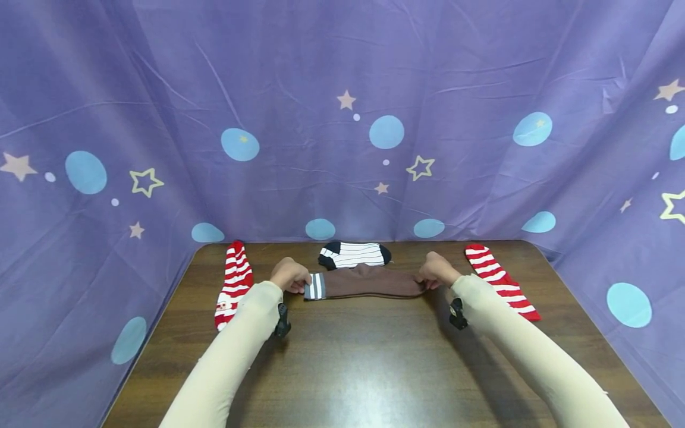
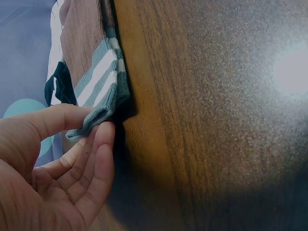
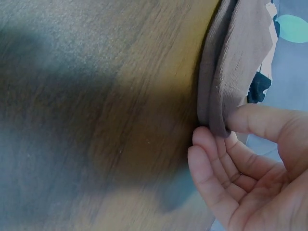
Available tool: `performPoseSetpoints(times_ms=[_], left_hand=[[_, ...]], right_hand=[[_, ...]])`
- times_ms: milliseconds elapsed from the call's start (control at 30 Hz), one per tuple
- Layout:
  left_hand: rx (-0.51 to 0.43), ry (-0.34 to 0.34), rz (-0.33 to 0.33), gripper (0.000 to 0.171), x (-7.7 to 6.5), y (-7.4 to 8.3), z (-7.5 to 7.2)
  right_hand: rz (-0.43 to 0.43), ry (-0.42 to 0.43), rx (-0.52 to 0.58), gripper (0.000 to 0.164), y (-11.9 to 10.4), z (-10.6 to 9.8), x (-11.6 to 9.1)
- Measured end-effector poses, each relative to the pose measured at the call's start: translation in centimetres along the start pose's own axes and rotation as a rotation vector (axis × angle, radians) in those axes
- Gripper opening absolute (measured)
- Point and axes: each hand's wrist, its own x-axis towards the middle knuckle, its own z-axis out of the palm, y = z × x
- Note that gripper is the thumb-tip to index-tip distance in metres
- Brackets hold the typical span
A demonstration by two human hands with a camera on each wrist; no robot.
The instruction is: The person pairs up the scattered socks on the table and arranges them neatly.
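A brown sock (image 1: 369,282) with a grey and white striped cuff (image 2: 98,77) lies stretched sideways near the back of the table. My left hand (image 1: 291,275) pinches the cuff's edge between thumb and fingertips. At the other end, my right hand (image 1: 436,271) pinches the plain brown end (image 3: 224,108) the same way. Both wrist views show a second brown layer under the upper one, with matching stripes at the cuff. Just behind, a white sock (image 1: 357,254) with thin dark stripes and black ends is partly covered by the brown one.
A red and white striped sock (image 1: 235,276) lies at the left of the wooden table (image 1: 353,356), partly behind my left sleeve. Another red and white striped sock (image 1: 497,273) lies at the right, beside my right forearm. A purple curtain (image 1: 342,148) hangs along the back and sides.
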Motion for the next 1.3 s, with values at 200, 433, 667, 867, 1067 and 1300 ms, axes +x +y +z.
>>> performPoseSetpoints(times_ms=[200, 433, 667, 867, 1067, 1300], left_hand=[[0.012, 0.011, 0.0, 0.016, 0.31, -0.08, -0.21], [-0.003, 0.059, -0.019, 0.018, 0.53, 0.11, -0.5], [-0.034, 0.063, -0.014, 0.017, -0.06, 0.2, -0.53], [-0.012, 0.071, -0.01, 0.015, 0.08, 0.21, -0.32], [0.023, 0.087, -0.02, 0.012, 0.14, 0.27, -0.22], [0.057, 0.09, -0.024, 0.011, 0.45, -0.01, -0.29]], right_hand=[[-0.031, 0.023, 0.011, 0.012, -0.13, 0.14, 0.01], [-0.056, 0.032, 0.021, 0.011, -0.25, 0.01, 0.22], [-0.048, 0.036, 0.023, 0.01, -0.24, 0.04, 0.4], [-0.045, 0.043, 0.028, 0.01, -0.14, 0.18, 0.52], [-0.049, 0.034, 0.055, 0.009, -0.07, 0.19, 0.44], [-0.072, 0.037, 0.084, 0.007, -0.06, 0.39, 0.16]])
